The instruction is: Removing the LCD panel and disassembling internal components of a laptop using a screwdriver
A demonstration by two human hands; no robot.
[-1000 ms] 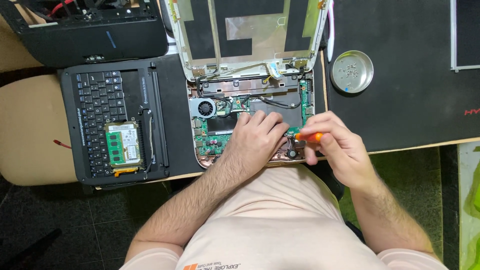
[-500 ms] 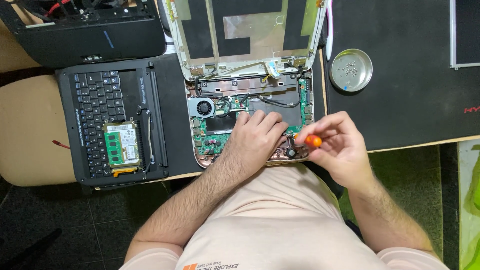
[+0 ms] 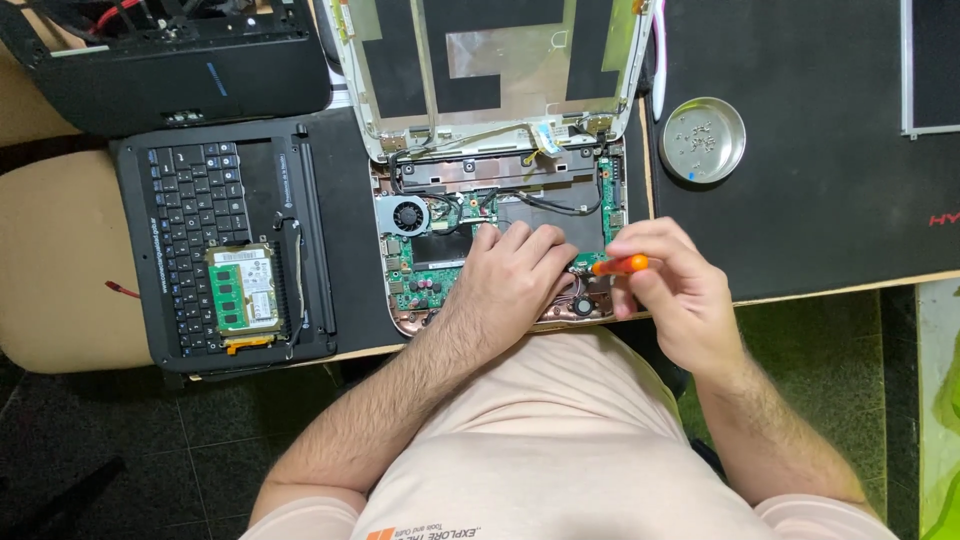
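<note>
A person in a pale peach T-shirt bends over an opened small laptop base with its green circuit board laid bare [image 3: 440, 270], seen from a head-worn camera; the left hand [image 3: 515, 280] lies flat, fingers spread narrow, pressing on the board's middle and holding nothing; the right hand [image 3: 670, 290] pinches an orange-handled small screwdriver [image 3: 620, 265] between thumb and fingertips, its tip pointing at the board's right edge, near a narrow green side board [image 3: 607, 195]; the tip itself is hidden, so contact with a screw cannot be told. The laptop base sits at the near edge of a black work mat [image 3: 820, 230], its stripped silver display lid [image 3: 490, 70] tilted open behind; a round black cooling fan [image 3: 405, 215] shows at the base's upper left. To the left rests a black detached keyboard panel [image 3: 200, 220] carrying a green memory module on a metal drive [image 3: 240, 290]; to the right a round shallow metal dish holding small screws [image 3: 703, 140]. By appearance, the step in hand is work on a fastener at the board's right side; the next move calls for a steady, upright driver and firm bracing from the left hand.
</note>
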